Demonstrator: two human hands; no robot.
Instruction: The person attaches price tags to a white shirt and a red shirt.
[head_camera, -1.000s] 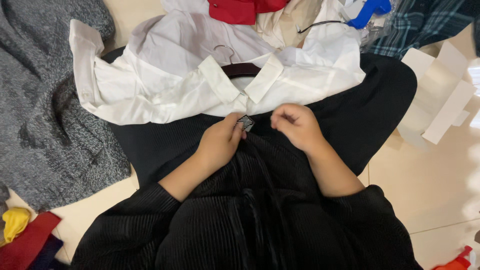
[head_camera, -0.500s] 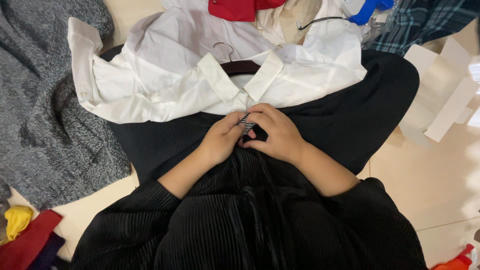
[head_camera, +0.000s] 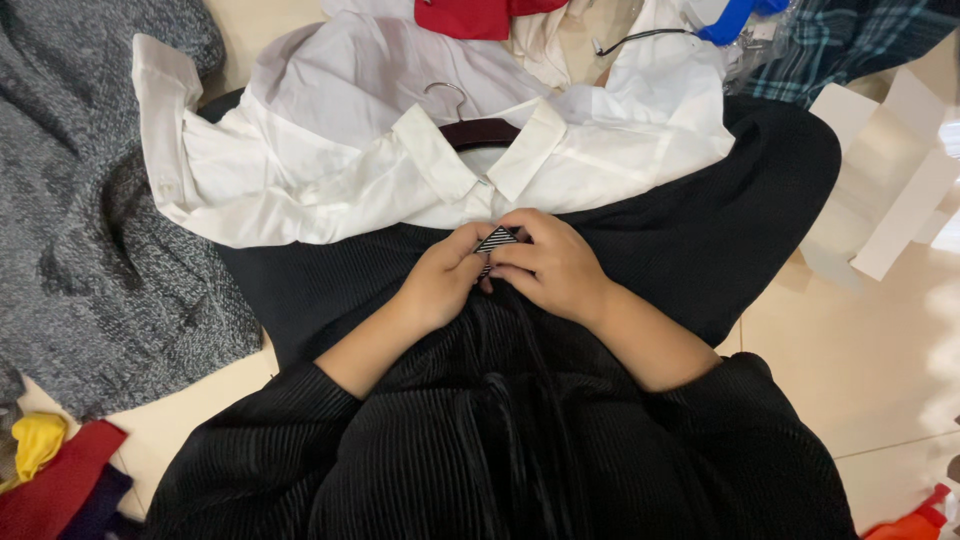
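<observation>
**Head view: both hands on a small striped tag**

The left hand (head_camera: 440, 285) and right hand (head_camera: 545, 265) meet over the black garment (head_camera: 640, 230), just below the white shirt (head_camera: 400, 160) on its hanger (head_camera: 480, 130). Fingers of both pinch the striped tag (head_camera: 496, 240). A hard pull could tear the tag, because the grip is only by fingertips.

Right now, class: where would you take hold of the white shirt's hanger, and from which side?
Probably the metal hook, reached from the far side: it sticks out past the collar, while the dark wooden bar lies mostly under the white shirt.
</observation>
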